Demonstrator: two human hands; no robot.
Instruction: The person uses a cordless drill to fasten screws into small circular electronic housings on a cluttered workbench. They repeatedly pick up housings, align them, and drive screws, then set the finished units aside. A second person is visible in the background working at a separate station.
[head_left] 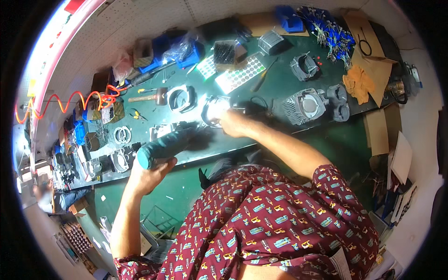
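My left hand (151, 176) is closed around a thick teal cylinder-shaped tool (163, 148), held over the bench's front edge. Its rounded end faces me and its dark far end points toward the metal parts; I cannot make out its exact kind. Beyond it, my right hand (235, 123) is closed on the near right side of a grey metal housing (212, 111), which is washed out by bright light. Its fingertips are partly lost in that glare. A ring-shaped metal housing (180, 99) lies just left of this one.
The green-topped bench (268, 100) carries a mallet (148, 97), pliers (136, 114), a finned housing (304, 107), a sheet of round stickers (241, 74) and an orange cloth (358, 84). An orange coiled hose (70, 107) hangs at left. Another person (58, 199) is at far left.
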